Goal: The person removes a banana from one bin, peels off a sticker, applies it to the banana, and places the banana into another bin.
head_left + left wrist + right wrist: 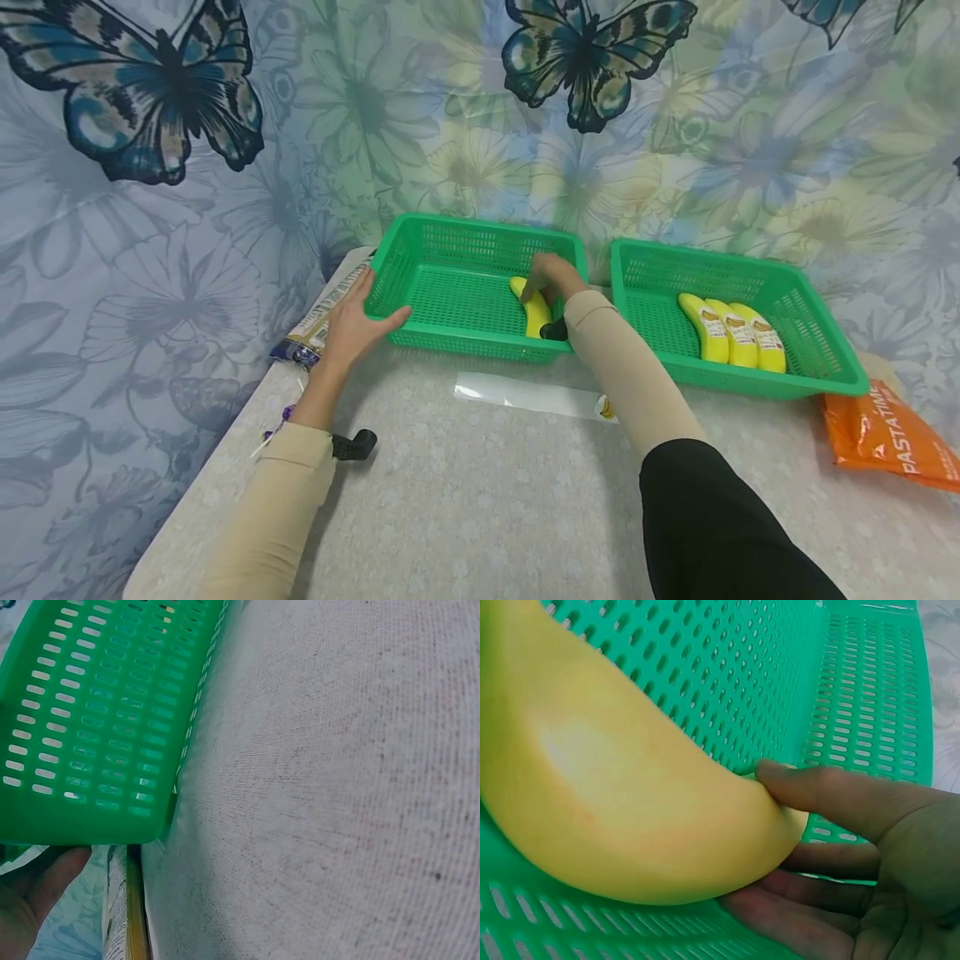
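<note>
Banana [535, 308] in L basket [420, 250]; 3 bananas [733, 332] in R basket [825, 333]

Two baskets, left [465, 287] and right [731, 321], are bright green perforated plastic; the banana [534, 307] under the right hand [551, 279] is plain yellow; three bananas [733, 332] are yellow with labels, perhaps white and brown; the packet [888, 437] is orange with white lettering; the backdrop [375, 117] shows pale flowers and dark blue-black butterflies; the table [480, 500] is mottled grey-white; both sleeves are beige.

The left basket [420, 250] has bare floor left of its single banana [534, 310]. Three bananas [732, 331] crowd the right basket's [825, 350] middle. The tabletop [480, 508] in front lies open, save a clear strip [528, 395].
</note>
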`<action>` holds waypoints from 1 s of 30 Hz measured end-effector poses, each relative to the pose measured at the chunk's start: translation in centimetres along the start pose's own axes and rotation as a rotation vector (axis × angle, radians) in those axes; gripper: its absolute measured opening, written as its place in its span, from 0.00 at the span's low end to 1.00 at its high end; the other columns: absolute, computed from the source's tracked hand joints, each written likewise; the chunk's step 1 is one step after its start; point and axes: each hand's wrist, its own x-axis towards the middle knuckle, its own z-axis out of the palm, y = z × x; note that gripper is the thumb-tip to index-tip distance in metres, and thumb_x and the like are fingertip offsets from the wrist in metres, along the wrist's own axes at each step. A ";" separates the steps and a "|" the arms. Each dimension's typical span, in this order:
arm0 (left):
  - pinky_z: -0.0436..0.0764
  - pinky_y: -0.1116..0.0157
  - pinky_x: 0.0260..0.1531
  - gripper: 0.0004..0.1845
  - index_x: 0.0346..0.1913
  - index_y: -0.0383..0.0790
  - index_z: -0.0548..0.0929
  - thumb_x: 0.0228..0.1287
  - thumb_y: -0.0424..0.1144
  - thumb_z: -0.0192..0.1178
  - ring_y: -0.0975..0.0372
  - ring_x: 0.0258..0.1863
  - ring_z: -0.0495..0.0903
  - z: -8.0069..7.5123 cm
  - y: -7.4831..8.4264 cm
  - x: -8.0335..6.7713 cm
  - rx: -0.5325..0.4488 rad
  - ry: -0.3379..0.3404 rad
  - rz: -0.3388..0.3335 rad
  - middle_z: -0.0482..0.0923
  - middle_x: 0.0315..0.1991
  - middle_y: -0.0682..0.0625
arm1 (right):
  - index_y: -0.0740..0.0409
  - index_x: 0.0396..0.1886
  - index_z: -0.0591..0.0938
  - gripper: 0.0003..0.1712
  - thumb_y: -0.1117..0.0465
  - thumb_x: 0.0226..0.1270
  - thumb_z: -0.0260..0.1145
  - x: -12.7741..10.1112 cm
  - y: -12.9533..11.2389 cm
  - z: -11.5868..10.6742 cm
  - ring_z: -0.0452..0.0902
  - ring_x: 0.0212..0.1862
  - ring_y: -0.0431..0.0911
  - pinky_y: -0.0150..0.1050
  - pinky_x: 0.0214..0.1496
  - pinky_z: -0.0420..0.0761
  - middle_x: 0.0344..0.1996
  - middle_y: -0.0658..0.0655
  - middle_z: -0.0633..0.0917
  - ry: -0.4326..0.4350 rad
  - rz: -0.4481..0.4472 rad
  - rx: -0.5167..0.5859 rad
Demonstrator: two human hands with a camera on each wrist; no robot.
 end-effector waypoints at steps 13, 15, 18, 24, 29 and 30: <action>0.50 0.32 0.69 0.56 0.79 0.51 0.40 0.57 0.71 0.57 0.39 0.77 0.42 0.6 1.9 0.5 -0.010 -0.147 -0.003 0.33 0.80 0.55 | 0.67 0.43 0.79 0.21 0.56 0.57 0.72 -3.6 2.4 -2.2 0.87 0.33 0.51 0.42 0.41 0.88 0.37 0.62 0.85 0.169 -0.062 0.110; 0.50 0.31 0.68 0.57 0.79 0.51 0.39 0.57 0.71 0.57 0.39 0.77 0.42 0.5 2.0 0.7 -0.008 -0.160 -0.010 0.32 0.80 0.56 | 0.68 0.39 0.80 0.20 0.56 0.56 0.71 -4.3 2.5 -2.9 0.87 0.31 0.51 0.41 0.38 0.88 0.33 0.62 0.86 0.203 -0.085 0.108; 0.51 0.31 0.68 0.57 0.79 0.52 0.38 0.57 0.71 0.56 0.39 0.77 0.41 0.4 2.0 0.8 -0.015 -0.167 -0.018 0.31 0.80 0.56 | 0.66 0.33 0.79 0.18 0.55 0.56 0.70 -5.7 2.5 -4.0 0.86 0.27 0.49 0.39 0.34 0.87 0.28 0.59 0.85 0.248 -0.109 0.110; 0.50 0.30 0.67 0.56 0.78 0.52 0.37 0.58 0.71 0.56 0.39 0.77 0.39 0.0 1.6 0.8 -0.034 -0.176 -0.030 0.30 0.80 0.55 | 0.56 0.15 0.72 0.19 0.53 0.55 0.70 -9.6 3.0 -5.5 0.85 0.25 0.49 0.39 0.33 0.87 0.13 0.51 0.77 0.319 -0.139 0.117; 0.49 0.29 0.66 0.56 0.78 0.51 0.37 0.59 0.70 0.55 0.38 0.77 0.38 -0.7 1.0 0.2 -0.024 -0.180 -0.053 0.29 0.80 0.54 | 0.52 0.07 0.68 0.26 0.50 0.54 0.71 -13.3 3.4 -5.3 0.76 0.15 0.42 0.33 0.24 0.81 0.05 0.46 0.67 0.346 -0.195 0.126; 0.48 0.28 0.66 0.56 0.78 0.51 0.37 0.59 0.70 0.55 0.37 0.77 0.38 -0.9 1.0 0.2 -0.024 -0.176 -0.052 0.29 0.80 0.53 | 0.52 0.06 0.69 0.26 0.50 0.54 0.71 -14.2 3.6 -5.2 0.74 0.14 0.42 0.31 0.22 0.77 0.05 0.47 0.67 0.355 -0.209 0.125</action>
